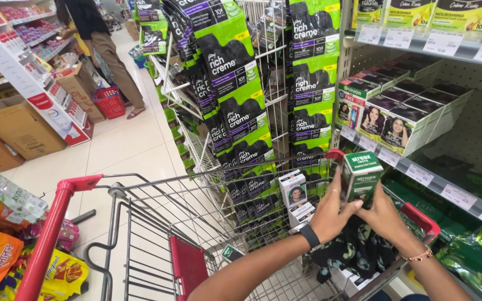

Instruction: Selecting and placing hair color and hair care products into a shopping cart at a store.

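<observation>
A small green and white carton (362,174) is held upright over the wire shopping cart (157,223). My left hand (332,212), with a black band on its wrist, grips the carton's left side. My right hand (383,218), wearing a thin bracelet, cups it from below and the right. Inside the cart's far end stand two white cartons (295,196) with a portrait picture, beside dark patterned cloth (358,251).
A wire rack hung with black and green sachets (235,83) stands just beyond the cart. Shelves of boxed hair colour (397,120) run on the right. A person (104,44) with a red basket (109,101) stands down the aisle, past cardboard boxes (20,128). Snack packets (6,234) hang at left.
</observation>
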